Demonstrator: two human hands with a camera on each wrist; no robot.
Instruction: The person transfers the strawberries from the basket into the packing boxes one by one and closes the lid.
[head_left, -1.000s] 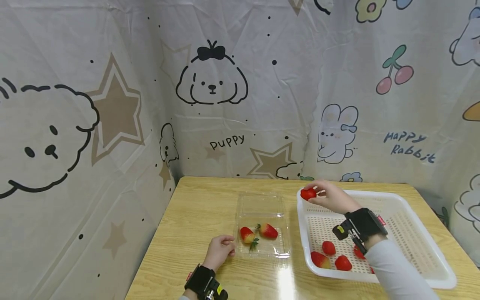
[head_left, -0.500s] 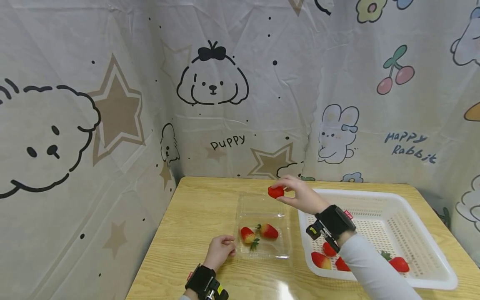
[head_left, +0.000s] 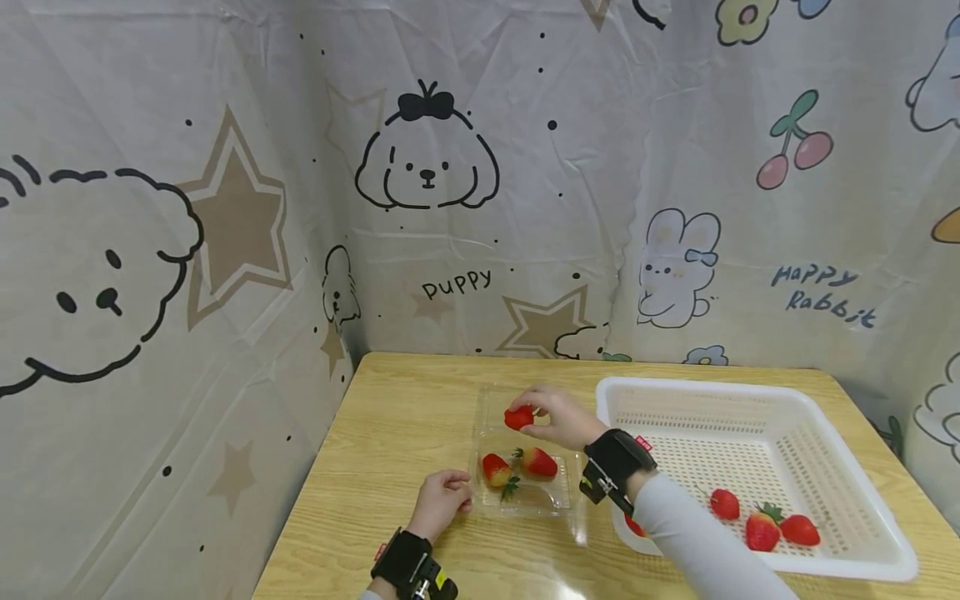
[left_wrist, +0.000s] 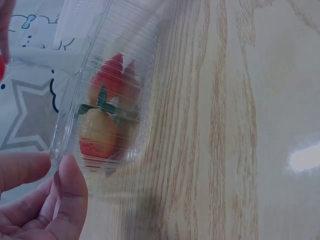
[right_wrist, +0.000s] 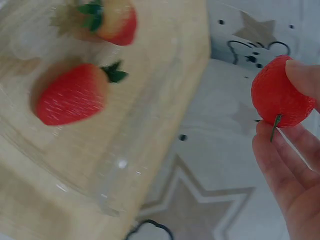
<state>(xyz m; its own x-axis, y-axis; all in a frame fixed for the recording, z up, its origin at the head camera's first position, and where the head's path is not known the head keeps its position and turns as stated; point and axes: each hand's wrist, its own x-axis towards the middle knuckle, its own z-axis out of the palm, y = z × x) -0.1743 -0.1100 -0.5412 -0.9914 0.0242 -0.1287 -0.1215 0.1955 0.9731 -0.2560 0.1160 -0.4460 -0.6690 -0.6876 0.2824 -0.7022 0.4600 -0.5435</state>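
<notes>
Above the far half of a clear plastic clamshell box (head_left: 528, 505), my right hand (head_left: 564, 418) holds a red strawberry (head_left: 519, 417) between thumb and fingertips. A thin green stem shows on that strawberry (right_wrist: 282, 95) in the right wrist view. My left hand (head_left: 441, 506) stays at the box's left side; in the left wrist view its thumb and finger pinch the clear rim (left_wrist: 56, 150). Inside the box lie two strawberries with green leaves, one on the left (head_left: 496, 471) and one on the right (head_left: 539, 462). They do not touch the held strawberry.
A white perforated plastic basket (head_left: 757, 390) stands on the right of the wooden table (head_left: 405, 400). Several strawberries lie in its near part, such as one with leaves (head_left: 762, 532); my right forearm hides some of the basket. A printed cloth (head_left: 480, 167) hangs behind the table.
My right hand has carried the strawberry left from the basket's far left corner to over the box, then lower. The left hand and the box have stayed in place.
</notes>
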